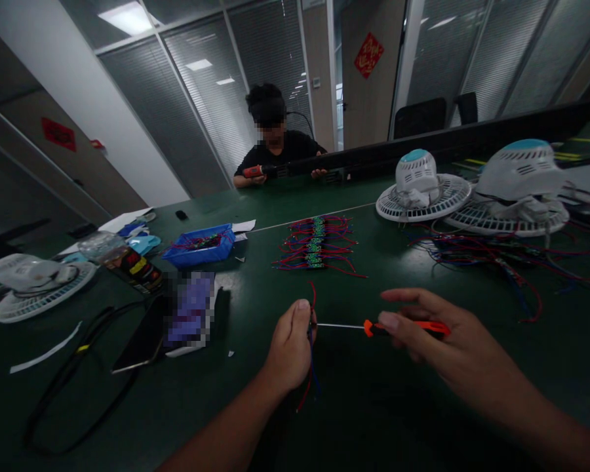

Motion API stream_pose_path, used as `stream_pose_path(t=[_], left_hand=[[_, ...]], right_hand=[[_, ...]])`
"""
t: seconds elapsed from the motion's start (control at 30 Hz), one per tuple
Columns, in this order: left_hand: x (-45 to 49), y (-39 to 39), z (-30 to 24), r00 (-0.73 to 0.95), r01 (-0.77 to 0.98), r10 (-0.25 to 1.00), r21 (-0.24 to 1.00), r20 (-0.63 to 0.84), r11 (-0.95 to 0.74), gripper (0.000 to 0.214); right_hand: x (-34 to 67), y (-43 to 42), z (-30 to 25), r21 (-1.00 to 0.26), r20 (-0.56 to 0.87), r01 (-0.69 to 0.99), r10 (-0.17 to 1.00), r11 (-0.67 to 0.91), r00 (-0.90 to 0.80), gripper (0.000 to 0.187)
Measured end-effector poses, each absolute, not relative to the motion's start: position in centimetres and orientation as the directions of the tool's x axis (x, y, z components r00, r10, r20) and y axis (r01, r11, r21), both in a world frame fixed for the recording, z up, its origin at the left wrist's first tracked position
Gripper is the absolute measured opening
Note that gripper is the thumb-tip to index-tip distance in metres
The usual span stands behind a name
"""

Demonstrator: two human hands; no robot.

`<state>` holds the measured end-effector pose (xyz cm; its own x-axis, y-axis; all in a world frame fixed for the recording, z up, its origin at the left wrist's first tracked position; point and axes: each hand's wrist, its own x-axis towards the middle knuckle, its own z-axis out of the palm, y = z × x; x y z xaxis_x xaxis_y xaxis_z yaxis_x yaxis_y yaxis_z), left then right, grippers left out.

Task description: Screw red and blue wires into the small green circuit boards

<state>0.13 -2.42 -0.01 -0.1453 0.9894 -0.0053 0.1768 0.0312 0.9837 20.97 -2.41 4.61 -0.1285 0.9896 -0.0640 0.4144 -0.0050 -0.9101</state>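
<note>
My left hand is closed in a pinch on a small part with red and blue wires trailing down toward me over the green table. My right hand grips an orange-handled screwdriver. Its thin metal shaft points left, with the tip at the part in my left hand. Both hands hover just above the table near its front middle.
A row of small circuit boards with red and blue wires lies ahead. A blue tray, a phone and a black cable sit left. White fan parts and loose wires are at right. A person sits across holding a tool.
</note>
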Motion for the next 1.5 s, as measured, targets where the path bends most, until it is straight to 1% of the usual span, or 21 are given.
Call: stream_pose_path(t=[0.1, 0.17, 0.33, 0.53, 0.73, 0.87, 0.93, 1.03, 1.1, 1.2, 1.33, 1.5], left_hand=[[0.21, -2.45, 0.06, -0.150, 0.187, 0.989, 0.982, -0.004, 0.032, 0.049], [0.27, -2.47, 0.07, -0.156, 0.192, 0.988, 0.981, -0.006, 0.037, 0.050], [0.20, -2.49, -0.18, -0.147, 0.179, 0.989, 0.983, -0.013, 0.040, 0.049], [0.04, -2.37, -0.35, -0.154, 0.183, 0.988, 0.982, -0.018, 0.046, 0.048], [0.12, -2.29, -0.18, -0.148, 0.182, 0.989, 0.983, -0.010, 0.037, 0.048], [0.21, -2.34, -0.08, -0.156, 0.183, 0.988, 0.982, -0.014, 0.043, 0.048], [0.22, -2.35, -0.04, -0.155, 0.183, 0.988, 0.982, -0.012, 0.041, 0.049], [0.22, -2.34, 0.05, -0.157, 0.174, 0.987, 0.984, -0.013, 0.041, 0.050], [0.23, -2.34, 0.11, -0.157, 0.170, 0.987, 0.984, -0.023, 0.050, 0.050], [0.25, -2.36, 0.17, -0.155, 0.175, 0.988, 0.983, -0.018, 0.045, 0.051], [0.25, -2.41, 0.11, -0.162, 0.186, 0.987, 0.982, -0.011, 0.041, 0.051], [0.17, -2.43, -0.02, -0.162, 0.182, 0.987, 0.982, -0.018, 0.048, 0.050]], right_hand=[[21.06, -2.36, 4.48, -0.903, -0.134, 0.427, 0.977, -0.052, -0.164, 0.059], [21.03, -2.34, 4.53, -0.893, -0.141, 0.446, 0.978, -0.059, -0.154, 0.058], [20.90, -2.44, 4.79, -0.901, -0.093, 0.434, 0.985, -0.021, -0.147, 0.058], [20.94, -2.52, 4.72, -0.906, -0.013, 0.422, 0.992, 0.041, -0.124, 0.052], [20.77, -2.52, 5.04, -0.909, -0.024, 0.416, 0.996, 0.014, -0.084, 0.053], [20.74, -2.45, 5.06, -0.908, -0.009, 0.418, 0.997, 0.026, -0.081, 0.053], [20.78, -2.37, 4.90, -0.907, -0.035, 0.421, 0.992, 0.018, -0.119, 0.055], [20.88, -2.28, 4.63, -0.902, -0.122, 0.430, 0.976, -0.034, -0.179, 0.060], [20.94, -2.27, 4.54, -0.890, -0.145, 0.453, 0.973, -0.049, -0.178, 0.062], [20.98, -2.33, 4.53, -0.886, -0.107, 0.464, 0.979, -0.016, -0.171, 0.058], [20.90, -2.41, 4.62, -0.906, -0.059, 0.423, 0.984, 0.017, -0.166, 0.057], [20.82, -2.46, 4.74, -0.910, -0.051, 0.414, 0.987, 0.016, -0.152, 0.056]])
